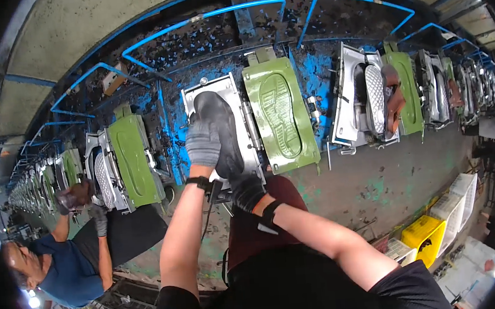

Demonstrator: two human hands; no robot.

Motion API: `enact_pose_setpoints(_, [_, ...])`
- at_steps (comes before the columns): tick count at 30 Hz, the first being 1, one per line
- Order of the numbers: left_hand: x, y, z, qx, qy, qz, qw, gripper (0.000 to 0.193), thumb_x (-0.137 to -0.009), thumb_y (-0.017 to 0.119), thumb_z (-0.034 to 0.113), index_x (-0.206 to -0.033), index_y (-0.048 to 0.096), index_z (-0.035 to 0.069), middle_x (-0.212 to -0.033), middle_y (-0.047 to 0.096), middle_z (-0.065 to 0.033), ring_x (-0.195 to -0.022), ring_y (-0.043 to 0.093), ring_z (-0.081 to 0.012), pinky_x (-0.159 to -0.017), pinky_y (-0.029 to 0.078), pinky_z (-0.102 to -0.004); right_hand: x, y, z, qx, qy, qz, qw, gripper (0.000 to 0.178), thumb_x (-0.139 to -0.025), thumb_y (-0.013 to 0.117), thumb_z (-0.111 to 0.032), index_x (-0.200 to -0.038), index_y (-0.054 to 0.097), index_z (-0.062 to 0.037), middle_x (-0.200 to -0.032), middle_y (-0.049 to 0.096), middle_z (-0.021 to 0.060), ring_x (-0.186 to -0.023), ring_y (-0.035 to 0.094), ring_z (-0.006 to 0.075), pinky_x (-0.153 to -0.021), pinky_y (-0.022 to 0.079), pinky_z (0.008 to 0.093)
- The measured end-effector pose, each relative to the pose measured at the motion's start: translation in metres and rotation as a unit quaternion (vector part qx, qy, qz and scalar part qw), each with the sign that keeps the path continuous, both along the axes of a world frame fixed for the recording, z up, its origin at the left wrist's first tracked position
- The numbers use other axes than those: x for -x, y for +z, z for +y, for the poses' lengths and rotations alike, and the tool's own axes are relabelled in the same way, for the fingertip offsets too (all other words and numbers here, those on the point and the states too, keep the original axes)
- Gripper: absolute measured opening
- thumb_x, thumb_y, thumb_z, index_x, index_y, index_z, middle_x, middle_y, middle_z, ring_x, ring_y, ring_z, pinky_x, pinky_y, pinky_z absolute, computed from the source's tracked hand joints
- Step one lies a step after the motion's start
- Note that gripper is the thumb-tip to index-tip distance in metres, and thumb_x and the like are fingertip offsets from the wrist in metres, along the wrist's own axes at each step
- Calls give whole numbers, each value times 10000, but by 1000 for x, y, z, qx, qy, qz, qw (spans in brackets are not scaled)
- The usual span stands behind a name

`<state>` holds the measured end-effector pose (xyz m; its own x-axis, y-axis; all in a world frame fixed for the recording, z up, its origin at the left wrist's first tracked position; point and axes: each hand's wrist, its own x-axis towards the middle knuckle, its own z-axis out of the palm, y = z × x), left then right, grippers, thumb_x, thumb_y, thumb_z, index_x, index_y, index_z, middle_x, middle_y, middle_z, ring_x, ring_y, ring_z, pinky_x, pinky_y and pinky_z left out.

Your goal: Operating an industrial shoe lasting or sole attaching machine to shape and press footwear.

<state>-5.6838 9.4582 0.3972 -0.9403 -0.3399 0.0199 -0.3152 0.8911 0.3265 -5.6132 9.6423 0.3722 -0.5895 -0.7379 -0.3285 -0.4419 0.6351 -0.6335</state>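
Note:
A black shoe sole (228,135) lies in the silver half of an opened metal mould (232,85), toe end away from me. My left hand (204,145), in a grey knit glove, is closed over the left side of the sole. At its heel end is my right hand (247,192), in a darker striped glove. Those fingers blend into the black of the sole, so their grip is unclear. Hinged to the right side of the mould is its green half (280,113), with a foot-shaped tread pattern.
More moulds line the bench both ways, one with a brown shoe upper (394,99). Blue bent rails (203,17) run behind them. At left, a co-worker (72,267) handles a brown shoe (76,196). A yellow crate (424,239) and white crates (450,219) stand lower right.

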Motion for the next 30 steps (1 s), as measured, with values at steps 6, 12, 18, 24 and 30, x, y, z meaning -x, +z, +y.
enact_pose_setpoints(6, [58,-5,50,224,-116,-119,960,901,-924,529,596,-1509,427,-83,-1591,370,-280,-1507,224,-509,-1255,68,-610,-35,-25,10,-233,154,304,911,747,-866,692,-294,-1488,463,50,-1688,147,299,-724,705,329,-549,510,437])
enact_pose_setpoints(12, [76,5,17,-29,-24,-52,998,799,-802,790,407,-1394,501,-45,-1453,489,-295,-1413,394,-461,-1227,277,-533,-25,-19,8,-172,142,106,969,797,-876,667,-261,-1544,383,67,-1664,233,299,-1132,647,376,-818,528,570])
enact_pose_setpoints(18, [69,-35,9,92,-34,-18,995,856,-839,723,555,-1396,486,-50,-1457,478,-276,-1422,374,-445,-1241,242,-535,-8,-3,18,-73,130,115,982,970,-841,675,-408,-1565,277,101,-1638,218,351,-880,704,391,-945,475,612])
enact_pose_setpoints(24, [85,9,13,36,-21,-32,999,793,-779,736,624,-1251,616,-1,-1323,575,-209,-1277,483,-402,-1138,338,-554,-5,8,27,29,63,-4,998,1139,-739,780,-296,-1587,136,107,-1380,520,379,-775,705,407,-700,553,495])
enact_pose_setpoints(30, [39,-5,8,61,-56,97,992,814,-923,593,472,-1493,412,-81,-1519,423,-284,-1446,339,-460,-1238,202,-560,-14,35,22,25,46,71,996,1037,-688,862,-449,-1472,419,66,-1576,326,341,-993,690,411,-810,576,475])
